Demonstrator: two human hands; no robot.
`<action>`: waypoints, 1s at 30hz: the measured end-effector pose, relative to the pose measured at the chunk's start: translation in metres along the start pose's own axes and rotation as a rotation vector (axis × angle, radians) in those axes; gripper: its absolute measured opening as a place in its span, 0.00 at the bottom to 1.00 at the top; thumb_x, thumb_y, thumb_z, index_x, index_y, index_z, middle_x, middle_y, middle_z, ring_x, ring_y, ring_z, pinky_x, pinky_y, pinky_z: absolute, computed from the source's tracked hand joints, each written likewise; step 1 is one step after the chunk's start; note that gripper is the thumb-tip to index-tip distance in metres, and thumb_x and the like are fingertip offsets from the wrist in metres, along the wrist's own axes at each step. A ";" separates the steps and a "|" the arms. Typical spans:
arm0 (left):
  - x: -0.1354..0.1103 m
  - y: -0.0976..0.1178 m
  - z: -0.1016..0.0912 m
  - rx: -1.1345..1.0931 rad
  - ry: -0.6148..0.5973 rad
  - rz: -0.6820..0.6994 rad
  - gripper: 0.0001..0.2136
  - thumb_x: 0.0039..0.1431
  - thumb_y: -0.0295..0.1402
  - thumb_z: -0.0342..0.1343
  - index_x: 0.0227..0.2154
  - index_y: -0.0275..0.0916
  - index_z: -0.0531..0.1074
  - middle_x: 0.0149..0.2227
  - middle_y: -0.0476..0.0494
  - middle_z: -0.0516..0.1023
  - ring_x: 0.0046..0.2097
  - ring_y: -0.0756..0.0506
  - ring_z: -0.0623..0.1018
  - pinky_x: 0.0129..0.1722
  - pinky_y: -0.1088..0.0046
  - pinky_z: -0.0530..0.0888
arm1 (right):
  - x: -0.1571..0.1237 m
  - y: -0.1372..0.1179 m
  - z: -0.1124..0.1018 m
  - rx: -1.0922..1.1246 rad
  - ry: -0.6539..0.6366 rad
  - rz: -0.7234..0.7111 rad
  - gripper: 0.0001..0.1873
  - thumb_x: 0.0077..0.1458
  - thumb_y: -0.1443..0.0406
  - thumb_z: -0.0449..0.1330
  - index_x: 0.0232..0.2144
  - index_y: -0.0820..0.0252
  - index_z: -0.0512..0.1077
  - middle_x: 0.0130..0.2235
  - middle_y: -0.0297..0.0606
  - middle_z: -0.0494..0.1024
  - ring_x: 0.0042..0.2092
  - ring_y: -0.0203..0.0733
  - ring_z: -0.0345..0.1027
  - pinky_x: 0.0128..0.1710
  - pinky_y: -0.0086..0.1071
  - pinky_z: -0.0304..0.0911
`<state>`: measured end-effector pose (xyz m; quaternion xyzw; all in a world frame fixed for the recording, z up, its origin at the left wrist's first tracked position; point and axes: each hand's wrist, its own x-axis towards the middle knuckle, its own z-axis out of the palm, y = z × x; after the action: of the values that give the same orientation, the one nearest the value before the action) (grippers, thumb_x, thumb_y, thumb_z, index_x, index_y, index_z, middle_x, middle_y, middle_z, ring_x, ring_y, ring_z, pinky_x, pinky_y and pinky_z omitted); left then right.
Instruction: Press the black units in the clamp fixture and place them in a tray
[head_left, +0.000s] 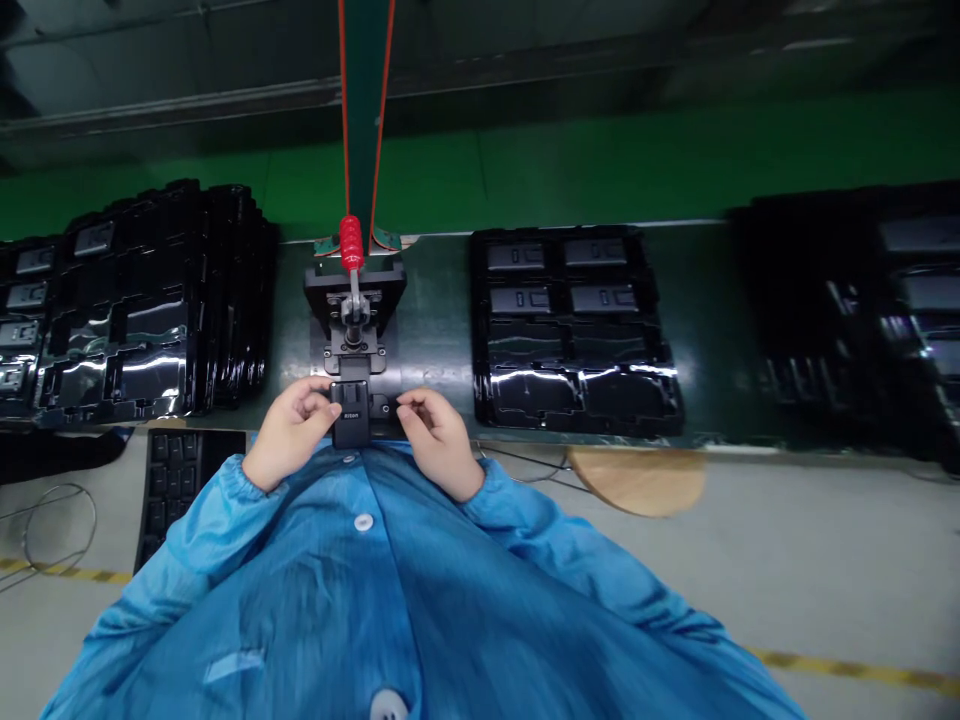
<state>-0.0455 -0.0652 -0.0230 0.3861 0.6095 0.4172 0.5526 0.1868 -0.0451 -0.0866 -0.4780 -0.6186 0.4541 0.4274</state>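
Observation:
A small black rectangular plastic case (351,425) with pale lettering stands at the near edge of the bench, in front of a clamp fixture. My left hand (296,430) pinches its left side between thumb and fingers. To the right of the case, apart from it, is my right hand (439,440). Its thumb and index finger come together beside the fixture's base; whether anything lies between them is too small to make out. Behind the case, the black toggle clamp (355,305) has a red handle (350,243) that points upward.
On the right, a black plastic tray (574,345) holds several grey-black cases in its back pockets. Stacked black trays (150,310) stand left, and more trays (840,320) far right. A green strip (364,110) with orange edges rises behind the clamp. A wooden stool (641,480) is below the bench.

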 end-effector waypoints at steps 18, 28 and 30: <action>-0.024 -0.001 0.001 -0.120 0.003 0.112 0.21 0.56 0.39 0.72 0.49 0.39 0.74 0.27 0.53 0.74 0.29 0.51 0.72 0.32 0.76 0.69 | 0.011 -0.037 0.038 0.489 -0.165 0.181 0.19 0.60 0.52 0.70 0.46 0.53 0.71 0.42 0.36 0.77 0.41 0.40 0.72 0.44 0.36 0.73; -0.023 0.015 0.007 -0.155 0.070 0.279 0.18 0.59 0.41 0.71 0.48 0.40 0.76 0.28 0.52 0.74 0.28 0.51 0.72 0.31 0.77 0.73 | 0.027 -0.068 0.029 0.529 -0.177 0.109 0.24 0.61 0.45 0.70 0.48 0.51 0.71 0.41 0.36 0.76 0.42 0.41 0.72 0.42 0.37 0.73; -0.024 0.021 0.009 -0.160 0.059 0.324 0.18 0.60 0.40 0.71 0.49 0.40 0.76 0.29 0.51 0.75 0.28 0.51 0.73 0.30 0.77 0.73 | 0.029 -0.079 0.023 0.534 -0.166 0.085 0.23 0.61 0.45 0.71 0.47 0.51 0.71 0.41 0.36 0.76 0.41 0.41 0.71 0.42 0.37 0.73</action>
<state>-0.0338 -0.0794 0.0047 0.4218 0.5203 0.5590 0.4888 0.1431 -0.0302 -0.0120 -0.3352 -0.4892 0.6561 0.4668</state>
